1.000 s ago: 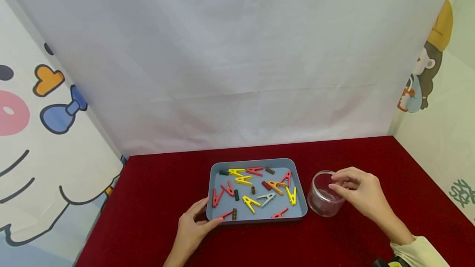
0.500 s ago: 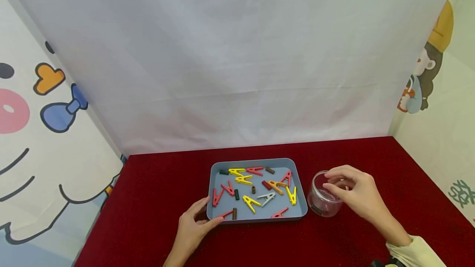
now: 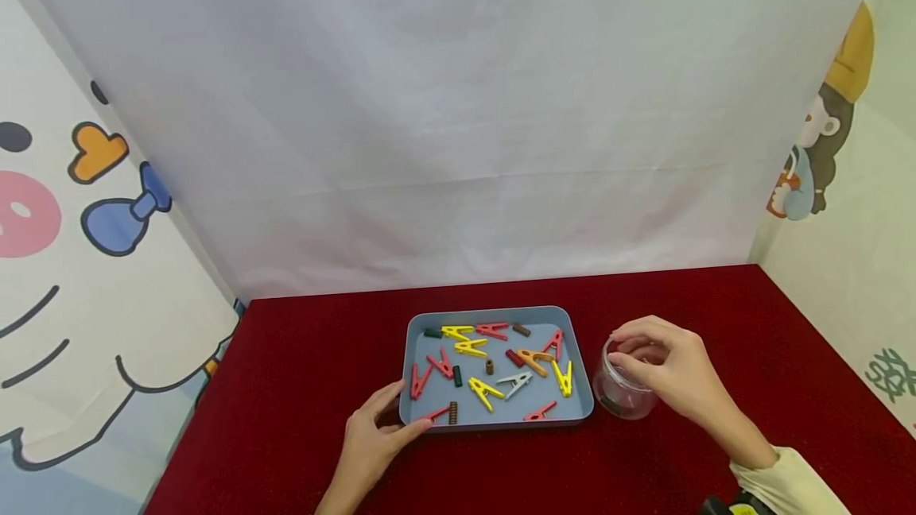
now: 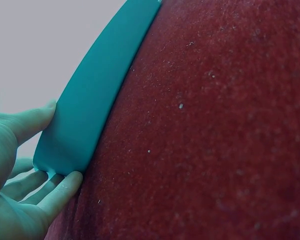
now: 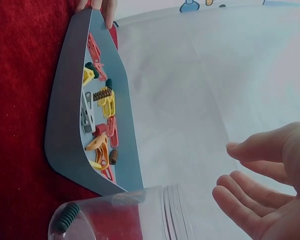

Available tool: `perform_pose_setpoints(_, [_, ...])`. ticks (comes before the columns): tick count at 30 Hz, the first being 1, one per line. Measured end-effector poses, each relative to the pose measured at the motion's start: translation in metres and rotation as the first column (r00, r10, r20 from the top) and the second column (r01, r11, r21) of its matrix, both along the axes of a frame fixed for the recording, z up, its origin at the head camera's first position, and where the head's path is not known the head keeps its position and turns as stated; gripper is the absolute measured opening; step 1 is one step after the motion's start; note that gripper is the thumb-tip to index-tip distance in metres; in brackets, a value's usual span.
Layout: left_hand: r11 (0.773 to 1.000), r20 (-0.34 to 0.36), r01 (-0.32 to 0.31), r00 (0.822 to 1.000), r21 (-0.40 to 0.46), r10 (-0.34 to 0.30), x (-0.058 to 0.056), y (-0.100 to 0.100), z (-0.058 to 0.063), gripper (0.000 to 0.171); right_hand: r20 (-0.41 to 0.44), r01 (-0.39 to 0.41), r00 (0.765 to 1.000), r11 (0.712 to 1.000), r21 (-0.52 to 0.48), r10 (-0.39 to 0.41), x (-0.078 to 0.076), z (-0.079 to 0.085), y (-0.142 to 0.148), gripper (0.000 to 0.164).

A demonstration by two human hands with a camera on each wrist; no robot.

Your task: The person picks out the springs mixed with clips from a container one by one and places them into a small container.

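Red table (image 3: 300,396): dark cloth top, its far edge running along a white sheet (image 3: 458,118)
Jar (image 3: 633,402): clear and upright, just to the right of the tray (image 3: 501,425), with a dark green spring (image 5: 67,217) lying low inside
Right hand (image 3: 669,364): over the jar's mouth, thumb held away from the fingers, which lie close together and gently bent, tips apart from the jar in the right wrist view
Tray: blue-grey, shallow, strewn with yellow clips (image 3: 478,387), red clips (image 3: 491,328), an orange clip (image 3: 529,356), a grey clip (image 3: 522,378) and green, brown and red springs (image 3: 458,376)
Left hand (image 3: 370,431): holds the tray's near left corner, thumb on the near wall, slightly spread fingers against the left end
Sleeve (image 3: 783,479): cream, on the right arm
Left wall (image 3: 179,284): large cartoon print in white, pink and blue
Right wall (image 3: 851,284): printed figure in a yellow hat
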State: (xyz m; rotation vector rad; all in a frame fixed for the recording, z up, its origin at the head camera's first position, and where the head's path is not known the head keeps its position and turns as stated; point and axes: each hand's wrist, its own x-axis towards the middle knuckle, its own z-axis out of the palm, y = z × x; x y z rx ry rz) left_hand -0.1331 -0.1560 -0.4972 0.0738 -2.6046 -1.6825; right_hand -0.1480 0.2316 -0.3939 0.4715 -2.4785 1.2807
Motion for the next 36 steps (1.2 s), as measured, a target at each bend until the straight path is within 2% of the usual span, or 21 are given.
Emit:
perform_pose_setpoints(20, [1.0,0.003,-0.002,1.0,0.0,0.002,0.001,0.0,0.001,0.075,0.02,-0.057,0.998,0.998,0.021,0.056,-0.009,0.0,-0.019,0.027])
perform_pose_setpoints(29, [1.0,0.001,0.02,1.0,0.018,-0.02,0.002,0.0,0.0,0.075,0.052,-0.091,0.995,0.996,0.017,0.09,-0.012,0.001,-0.029,0.024])
perform_pose_setpoints(36, [1.0,-0.016,0.018,1.0,0.021,-0.018,0.001,0.0,0.0,0.074,0.015,-0.149,0.989,0.989,0.015,0.149,-0.016,0.0,-0.037,0.023])
